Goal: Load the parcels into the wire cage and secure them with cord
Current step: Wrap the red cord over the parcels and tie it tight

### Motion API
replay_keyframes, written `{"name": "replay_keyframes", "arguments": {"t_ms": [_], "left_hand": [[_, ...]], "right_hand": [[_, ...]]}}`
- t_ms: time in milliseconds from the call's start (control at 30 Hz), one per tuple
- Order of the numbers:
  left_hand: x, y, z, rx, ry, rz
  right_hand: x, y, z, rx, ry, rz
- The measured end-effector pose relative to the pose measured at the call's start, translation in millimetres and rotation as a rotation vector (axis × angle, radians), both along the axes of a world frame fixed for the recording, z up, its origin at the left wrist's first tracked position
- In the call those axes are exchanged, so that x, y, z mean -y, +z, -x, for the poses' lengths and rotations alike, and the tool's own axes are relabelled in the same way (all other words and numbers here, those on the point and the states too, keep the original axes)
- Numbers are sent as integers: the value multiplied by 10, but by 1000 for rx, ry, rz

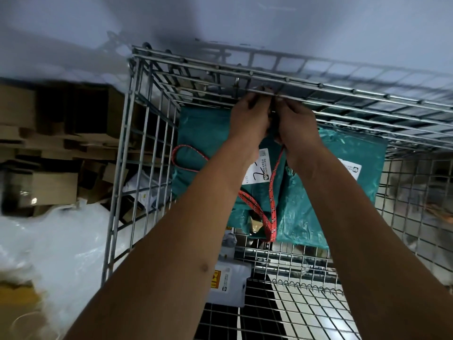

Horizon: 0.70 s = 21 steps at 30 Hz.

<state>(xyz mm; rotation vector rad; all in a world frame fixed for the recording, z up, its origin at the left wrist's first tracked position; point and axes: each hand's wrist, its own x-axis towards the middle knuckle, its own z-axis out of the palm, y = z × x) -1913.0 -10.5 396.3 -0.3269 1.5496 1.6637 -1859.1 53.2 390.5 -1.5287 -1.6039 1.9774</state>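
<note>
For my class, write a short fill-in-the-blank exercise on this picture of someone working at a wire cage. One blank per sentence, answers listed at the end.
1. The parcels lying inside the wire cage are wrapped in plastic of the colour ____.
2. The left hand and right hand meet at the cage's ____ wall.
3. The cord hanging below the hands is mostly ____ in colour.

Answers: green; far; red

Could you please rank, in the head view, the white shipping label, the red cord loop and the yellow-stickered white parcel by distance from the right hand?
From the right hand:
1. White shipping label, just below-left.
2. Red cord loop, far left on the teal parcel.
3. Yellow-stickered white parcel, low, nearest the camera.
</note>
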Motion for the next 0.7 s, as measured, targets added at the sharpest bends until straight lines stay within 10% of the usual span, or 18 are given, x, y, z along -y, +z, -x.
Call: {"name": "replay_keyframes", "arguments": {"t_ms": [433,700], "left_hand": [[242,124,-278,90,505,-70],[1781,666,-1275,16,272,263]], "right_hand": [[99,126,-59,-18,-62,-7],[201,98,-777,140,34,-80]]}}
